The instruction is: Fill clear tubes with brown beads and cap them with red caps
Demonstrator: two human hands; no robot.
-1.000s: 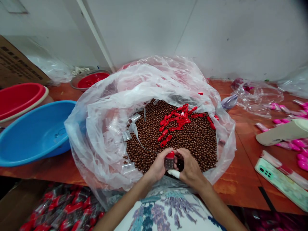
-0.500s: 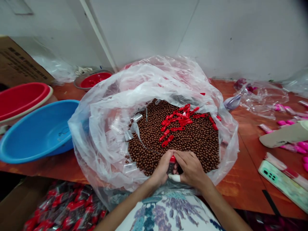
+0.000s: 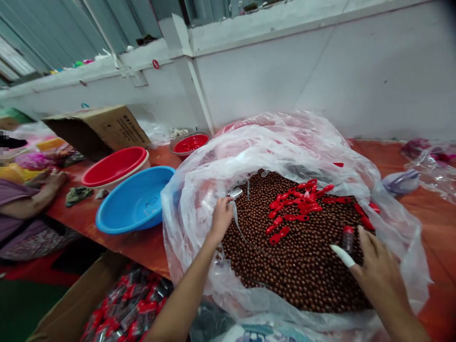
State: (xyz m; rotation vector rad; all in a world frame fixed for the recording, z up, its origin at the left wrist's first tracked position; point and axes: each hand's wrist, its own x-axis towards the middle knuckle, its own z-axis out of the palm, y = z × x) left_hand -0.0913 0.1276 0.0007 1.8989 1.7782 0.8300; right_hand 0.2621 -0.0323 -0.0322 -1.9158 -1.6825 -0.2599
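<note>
A large clear plastic bag (image 3: pixel 199 183) holds a mass of small glossy brown balls (image 3: pixel 295 266). My left hand (image 3: pixel 221 219) is at the bag's left inner side, fingers curled together. Whatever they grip is hidden. Beside it lie a clear plastic container (image 3: pixel 235 192) and a thin clear strip (image 3: pixel 238 223). My right hand (image 3: pixel 383 268) is open over the right side, with a white cover on the thumb. Between its thumb and fingers, a small clear bottle with a red cap (image 3: pixel 347 238) stands on the balls. Red spoon-shaped pieces (image 3: pixel 302 202) lie piled toward the back.
Left of the bag are a blue basin (image 3: pixel 133 202), a red basin (image 3: pixel 116 166) and a cardboard box (image 3: pixel 107 126). Red-capped packs (image 3: pixel 128 304) fill a box below the table edge. Another person's arm (image 3: pixel 39 194) rests at the far left. A wall runs behind.
My hands were together at the front around a red-capped piece. They have parted: left to the bag's left side, right to the right beside the bottle. The view has turned left and up.
</note>
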